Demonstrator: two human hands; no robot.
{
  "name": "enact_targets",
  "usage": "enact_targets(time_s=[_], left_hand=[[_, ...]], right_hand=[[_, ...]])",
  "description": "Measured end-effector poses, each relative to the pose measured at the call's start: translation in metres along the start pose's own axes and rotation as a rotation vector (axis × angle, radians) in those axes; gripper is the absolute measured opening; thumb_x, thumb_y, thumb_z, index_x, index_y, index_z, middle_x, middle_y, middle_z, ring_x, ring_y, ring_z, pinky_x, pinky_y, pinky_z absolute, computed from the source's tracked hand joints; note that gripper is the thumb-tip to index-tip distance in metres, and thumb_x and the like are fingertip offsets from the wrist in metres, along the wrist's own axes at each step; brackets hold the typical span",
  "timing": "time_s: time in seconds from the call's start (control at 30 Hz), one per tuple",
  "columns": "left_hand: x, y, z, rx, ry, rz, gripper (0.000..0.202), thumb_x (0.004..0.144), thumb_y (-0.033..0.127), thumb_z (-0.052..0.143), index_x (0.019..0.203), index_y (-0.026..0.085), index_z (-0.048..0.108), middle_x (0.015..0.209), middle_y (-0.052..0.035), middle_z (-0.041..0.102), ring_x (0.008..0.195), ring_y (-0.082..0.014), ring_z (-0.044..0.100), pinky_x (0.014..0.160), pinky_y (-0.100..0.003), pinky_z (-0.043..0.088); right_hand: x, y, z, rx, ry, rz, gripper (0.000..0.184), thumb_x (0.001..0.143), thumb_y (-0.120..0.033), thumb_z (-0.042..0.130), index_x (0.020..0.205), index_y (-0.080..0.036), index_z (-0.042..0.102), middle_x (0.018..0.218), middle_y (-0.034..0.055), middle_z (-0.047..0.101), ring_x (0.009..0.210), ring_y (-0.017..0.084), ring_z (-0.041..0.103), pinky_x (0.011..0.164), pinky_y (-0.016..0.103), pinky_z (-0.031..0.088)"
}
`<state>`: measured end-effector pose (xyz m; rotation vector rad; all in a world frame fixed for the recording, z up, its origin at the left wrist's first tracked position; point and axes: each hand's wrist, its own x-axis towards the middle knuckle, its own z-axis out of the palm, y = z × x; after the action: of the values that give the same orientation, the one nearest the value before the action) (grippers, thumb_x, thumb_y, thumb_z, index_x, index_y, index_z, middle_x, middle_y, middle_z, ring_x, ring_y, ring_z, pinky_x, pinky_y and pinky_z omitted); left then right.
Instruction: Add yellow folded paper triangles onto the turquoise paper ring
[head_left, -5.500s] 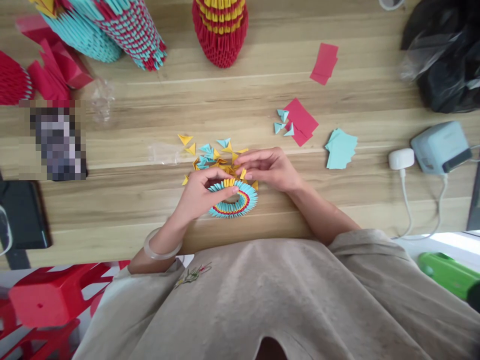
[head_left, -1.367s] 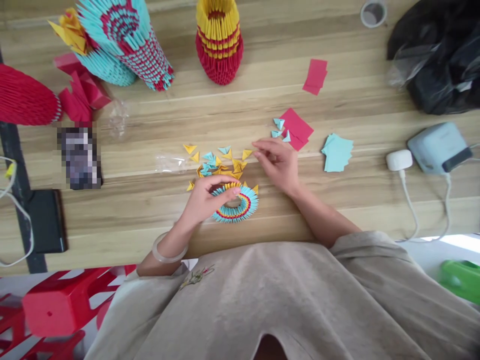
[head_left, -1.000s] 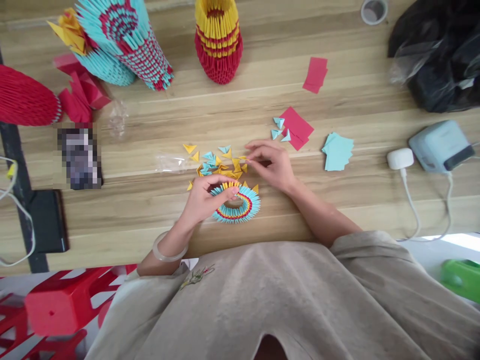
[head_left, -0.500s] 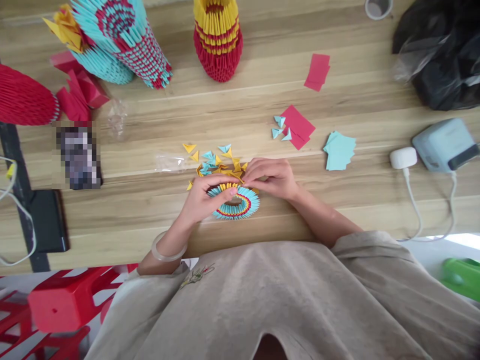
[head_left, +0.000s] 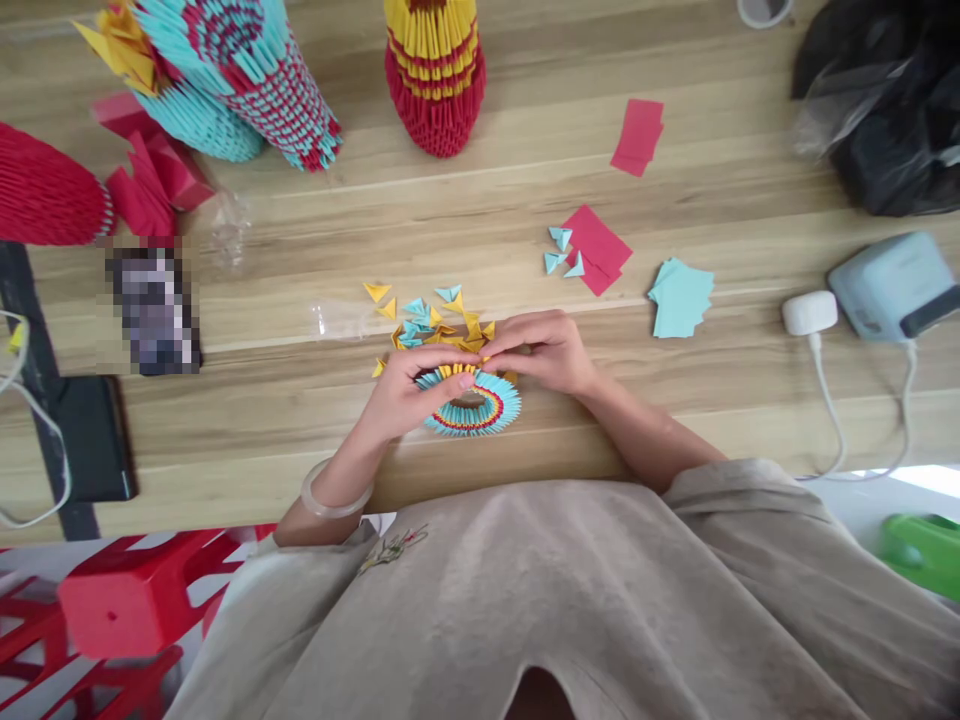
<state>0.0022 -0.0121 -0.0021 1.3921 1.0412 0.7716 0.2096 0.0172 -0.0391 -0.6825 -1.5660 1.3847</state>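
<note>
A flat ring of folded paper pieces [head_left: 480,412], light blue outside with red and yellow bands, lies on the wooden table [head_left: 480,200] near its front edge. My left hand [head_left: 411,392] grips the ring's left side, fingers curled over its rim. My right hand [head_left: 541,352] is closed in a pinch at the ring's far edge, apparently on a small yellow folded piece that is mostly hidden. Just beyond the hands lies a scatter of loose yellow and blue folded triangles [head_left: 427,318].
Tall folded-paper vases stand at the back: a blue-and-red one [head_left: 247,70] and a red-and-yellow one [head_left: 435,70]. Red paper sheets [head_left: 600,245], blue sheets [head_left: 681,297], a plug [head_left: 808,314], a grey device [head_left: 889,285] and a black bag [head_left: 892,100] lie to the right.
My right hand reached out to the loose yellow pieces, pinched one, and came back to the ring's far edge. My left hand stayed on the ring.
</note>
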Motion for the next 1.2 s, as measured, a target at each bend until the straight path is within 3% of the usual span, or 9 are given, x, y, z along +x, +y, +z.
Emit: enact_targets(time_s=[0.13,0.27,0.43,0.6,0.73,0.93,1.2], left_hand=[[-0.001,0.001,0.001,-0.058,0.035,-0.120,0.025,0.079,0.036,0.075,0.094,0.017,0.075,0.077,-0.0033,0.075,0.053,-0.0119,0.064,0.051,-0.021,0.053],[-0.001,0.003,0.002,0.034,0.033,-0.085,0.025,0.074,0.034,0.079,0.090,0.016,0.074,0.086,-0.0057,0.076,0.065,-0.0142,0.068,0.060,-0.022,0.055],[-0.002,0.003,0.004,0.128,0.072,-0.085,0.026,0.069,0.034,0.082,0.088,0.017,0.074,0.082,-0.0040,0.076,0.069,-0.0153,0.068,0.062,-0.022,0.054],[-0.003,0.004,0.006,0.121,0.106,-0.074,0.022,0.071,0.033,0.080,0.085,0.017,0.073,0.085,-0.0048,0.076,0.073,-0.0166,0.068,0.066,-0.024,0.054],[-0.002,0.002,0.006,0.114,0.173,-0.092,0.026,0.068,0.036,0.081,0.082,0.016,0.071,0.080,-0.0042,0.074,0.069,-0.0160,0.065,0.064,-0.025,0.052],[-0.005,0.001,0.008,0.127,0.201,-0.091,0.022,0.071,0.034,0.080,0.081,0.017,0.071,0.076,-0.0009,0.072,0.063,-0.0119,0.059,0.061,-0.023,0.048],[-0.009,0.000,0.011,0.155,0.233,-0.087,0.018,0.074,0.031,0.078,0.082,0.017,0.072,0.070,0.0008,0.070,0.057,-0.0099,0.056,0.056,-0.021,0.044]], right_hand=[[0.002,0.000,-0.002,0.158,0.060,0.028,0.011,0.069,-0.021,0.084,0.079,-0.022,0.079,0.085,0.0041,0.077,0.077,0.013,0.071,0.071,0.025,0.059],[0.003,0.001,-0.002,0.278,0.040,0.103,0.014,0.069,-0.017,0.084,0.081,-0.022,0.079,0.092,0.0035,0.076,0.085,0.013,0.071,0.078,0.025,0.060],[0.002,0.002,0.000,0.444,0.075,0.264,0.024,0.065,-0.016,0.086,0.086,-0.018,0.077,0.090,0.0020,0.075,0.074,0.010,0.071,0.067,0.020,0.060],[0.002,0.000,-0.001,0.439,0.075,0.326,0.014,0.066,-0.017,0.085,0.073,-0.016,0.073,0.080,0.0020,0.075,0.075,0.010,0.070,0.069,0.021,0.059],[0.001,-0.002,-0.001,0.460,0.035,0.368,0.016,0.067,-0.018,0.084,0.075,-0.015,0.071,0.082,0.0035,0.076,0.073,0.010,0.071,0.067,0.021,0.059],[0.001,-0.003,0.000,0.450,-0.041,0.321,0.016,0.070,-0.022,0.083,0.078,-0.014,0.071,0.085,0.0052,0.076,0.077,0.011,0.071,0.070,0.021,0.059],[0.000,-0.003,0.001,0.422,-0.011,0.364,0.017,0.069,-0.024,0.084,0.076,-0.014,0.071,0.084,0.0046,0.075,0.078,0.012,0.071,0.073,0.024,0.060]])
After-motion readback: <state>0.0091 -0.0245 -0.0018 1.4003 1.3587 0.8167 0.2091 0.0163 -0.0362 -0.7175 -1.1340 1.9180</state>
